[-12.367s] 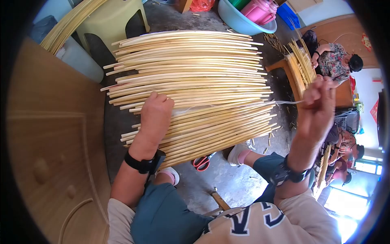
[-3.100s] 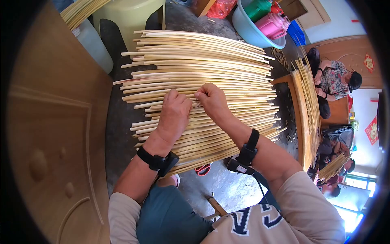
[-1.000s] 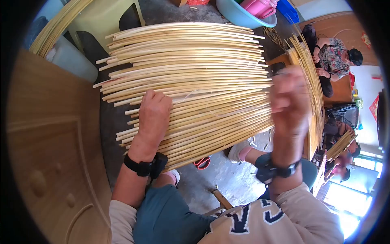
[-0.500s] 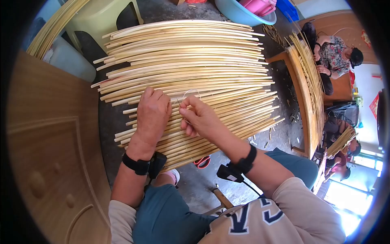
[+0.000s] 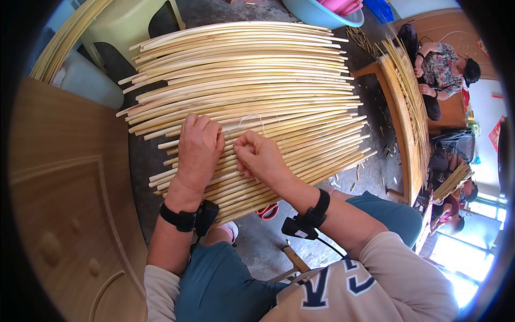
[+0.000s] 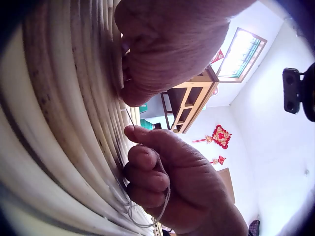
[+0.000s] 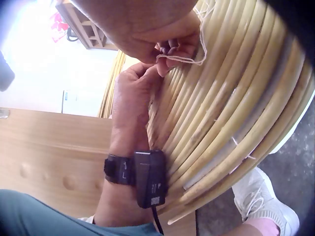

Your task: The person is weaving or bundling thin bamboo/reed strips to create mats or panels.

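A mat of pale peeled stalks (image 5: 241,70) lies before me, with short white stitches across several of them. My left hand (image 5: 198,153) grips a stalk near the mat's left side, fingers curled over it. Right beside it, my right hand (image 5: 261,161) pinches a thin needle (image 6: 130,116) between thumb and forefinger, its tip pointing at the stalks by the left fingers. White thread (image 6: 168,191) loops from the right hand past its curled fingers. In the right wrist view, the thread (image 7: 203,46) hangs over the stalks. The left fingertips are partly hidden.
Red-handled scissors (image 5: 267,211) lie on the floor under the mat's front edge. A wooden panel (image 5: 64,177) stands close on the left. A wooden bench (image 5: 394,102) with more stalks is at right, near a seated person (image 5: 442,70). A blue basin (image 5: 322,15) stands behind.
The right hand has swung back from the far right to beside the left hand, bringing the needle down to the stalks. The left hand has kept its hold in the last second.
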A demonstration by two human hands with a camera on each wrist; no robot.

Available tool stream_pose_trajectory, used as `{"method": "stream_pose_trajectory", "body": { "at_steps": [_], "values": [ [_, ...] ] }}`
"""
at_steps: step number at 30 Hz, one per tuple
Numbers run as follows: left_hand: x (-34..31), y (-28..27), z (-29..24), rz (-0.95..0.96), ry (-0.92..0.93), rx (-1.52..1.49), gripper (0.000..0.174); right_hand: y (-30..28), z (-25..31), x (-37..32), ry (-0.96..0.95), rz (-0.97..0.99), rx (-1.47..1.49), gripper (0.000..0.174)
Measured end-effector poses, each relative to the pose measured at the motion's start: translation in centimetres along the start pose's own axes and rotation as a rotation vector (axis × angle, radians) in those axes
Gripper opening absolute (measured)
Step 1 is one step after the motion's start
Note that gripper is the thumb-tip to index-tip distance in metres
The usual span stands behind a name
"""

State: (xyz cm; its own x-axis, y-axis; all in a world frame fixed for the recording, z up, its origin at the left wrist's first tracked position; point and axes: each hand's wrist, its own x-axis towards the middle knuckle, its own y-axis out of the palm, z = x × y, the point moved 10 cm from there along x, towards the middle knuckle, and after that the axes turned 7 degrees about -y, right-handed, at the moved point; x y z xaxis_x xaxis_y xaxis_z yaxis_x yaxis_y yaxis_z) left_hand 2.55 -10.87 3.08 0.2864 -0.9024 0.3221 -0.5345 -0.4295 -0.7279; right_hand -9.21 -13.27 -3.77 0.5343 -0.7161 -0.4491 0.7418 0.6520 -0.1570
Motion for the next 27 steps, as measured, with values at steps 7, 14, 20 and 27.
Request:
{"method": "stream_pose_trajectory", "body": {
  "at_steps": [7, 14, 20, 27],
  "values": [
    [0.0, 0.0, 0.0, 0.013, 0.002, -0.006, 0.015, 0.0, 0.2, -0.2, -0.002, -0.002, -0.010, 0.011],
    [0.0, 0.3, 0.3, 0.023, -0.013, 0.012, 0.011, 0.2, 0.3, -0.2, -0.082, -0.053, -0.116, 0.010],
    [0.2, -0.1, 0.0, 0.014, 0.009, -0.021, 0.014, 0.1, 1.3, -0.2, -0.150, -0.116, -0.326, 0.012],
    [0.4, -0.6, -0.2, -0.014, 0.023, -0.078, 0.013, 0.2, 1.1, 0.2, -0.196, -0.142, -0.292, 0.011]
  ]
}}
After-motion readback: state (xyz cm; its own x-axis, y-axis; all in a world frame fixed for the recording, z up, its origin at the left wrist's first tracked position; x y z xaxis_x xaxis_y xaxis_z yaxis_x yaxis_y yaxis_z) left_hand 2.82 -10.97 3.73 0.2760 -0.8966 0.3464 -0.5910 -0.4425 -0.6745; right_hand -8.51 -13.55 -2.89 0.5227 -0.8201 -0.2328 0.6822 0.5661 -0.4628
